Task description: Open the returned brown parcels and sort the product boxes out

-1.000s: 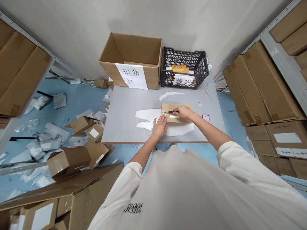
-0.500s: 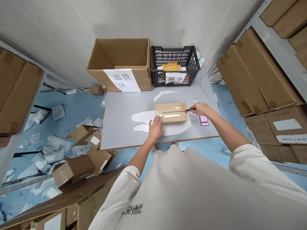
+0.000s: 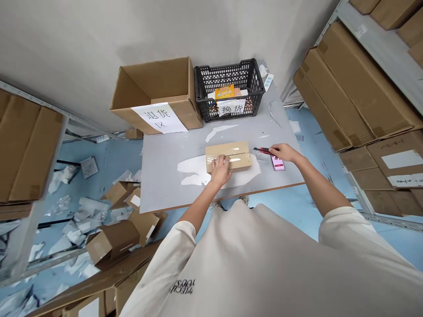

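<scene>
A small taped cardboard box (image 3: 231, 152) lies flat on the grey table (image 3: 172, 176). My left hand (image 3: 220, 170) rests on the box's near left corner, fingers curled over its edge. My right hand (image 3: 283, 152) is off the box to the right, closed round a red utility knife (image 3: 262, 150) whose blade points left toward the box. A pink phone (image 3: 277, 164) lies on the table just under my right hand.
At the table's back stand an open cardboard box (image 3: 158, 99) with a paper label and a black plastic crate (image 3: 228, 90) holding packets. White paper scraps lie under the small box. Shelves of cartons line both sides. Boxes and wrappers litter the blue floor at left.
My right hand drew the knife rightward along the box's taped seam and off its right end. My left hand shifted from beside the box onto its corner. The view swung left.
</scene>
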{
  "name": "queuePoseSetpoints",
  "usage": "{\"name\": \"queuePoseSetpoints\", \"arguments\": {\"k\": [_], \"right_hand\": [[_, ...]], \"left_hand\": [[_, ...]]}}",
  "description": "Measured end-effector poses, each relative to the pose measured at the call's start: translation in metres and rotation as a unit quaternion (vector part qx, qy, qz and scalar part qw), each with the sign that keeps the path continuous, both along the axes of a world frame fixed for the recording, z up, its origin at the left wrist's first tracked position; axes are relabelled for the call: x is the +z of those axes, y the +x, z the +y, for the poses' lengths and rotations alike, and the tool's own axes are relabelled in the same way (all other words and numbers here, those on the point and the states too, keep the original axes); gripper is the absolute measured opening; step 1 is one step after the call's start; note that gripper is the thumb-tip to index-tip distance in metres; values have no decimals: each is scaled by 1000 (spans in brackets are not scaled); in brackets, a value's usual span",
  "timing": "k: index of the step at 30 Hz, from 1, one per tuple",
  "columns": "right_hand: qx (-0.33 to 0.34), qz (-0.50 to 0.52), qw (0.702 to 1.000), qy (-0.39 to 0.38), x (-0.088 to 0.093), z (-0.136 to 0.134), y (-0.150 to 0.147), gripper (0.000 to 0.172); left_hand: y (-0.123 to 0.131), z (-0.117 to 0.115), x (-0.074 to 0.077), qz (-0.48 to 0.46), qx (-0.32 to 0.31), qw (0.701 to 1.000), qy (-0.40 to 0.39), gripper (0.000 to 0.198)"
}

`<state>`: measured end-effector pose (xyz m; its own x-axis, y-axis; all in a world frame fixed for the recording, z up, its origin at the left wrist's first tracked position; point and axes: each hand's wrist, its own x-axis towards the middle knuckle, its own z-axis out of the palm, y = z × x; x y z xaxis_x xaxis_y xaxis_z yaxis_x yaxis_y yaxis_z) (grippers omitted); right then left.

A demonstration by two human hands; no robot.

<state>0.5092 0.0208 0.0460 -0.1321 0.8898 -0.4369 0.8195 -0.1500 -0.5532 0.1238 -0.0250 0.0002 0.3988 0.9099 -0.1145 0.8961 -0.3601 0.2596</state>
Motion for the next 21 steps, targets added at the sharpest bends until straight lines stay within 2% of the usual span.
{"name": "queuePoseSetpoints", "arguments": {"k": [4, 8, 15, 21], "right_hand": [[-46, 89, 995, -14, -7, -7, -11, 41], [-63, 128, 989, -35, -19, -10, -13, 48], [-24, 130, 991, -16, -45, 3, -7, 49], [83, 94, 992, -15, -40, 28, -5, 51]], "left_hand": [[26, 29, -3, 6, -52, 998, -29, 75], [34, 46, -12, 36, -60, 996, -60, 76], [37, 49, -19, 48, -46, 996, -63, 83], [32, 43, -20, 21, -42, 998, -46, 79]]}}
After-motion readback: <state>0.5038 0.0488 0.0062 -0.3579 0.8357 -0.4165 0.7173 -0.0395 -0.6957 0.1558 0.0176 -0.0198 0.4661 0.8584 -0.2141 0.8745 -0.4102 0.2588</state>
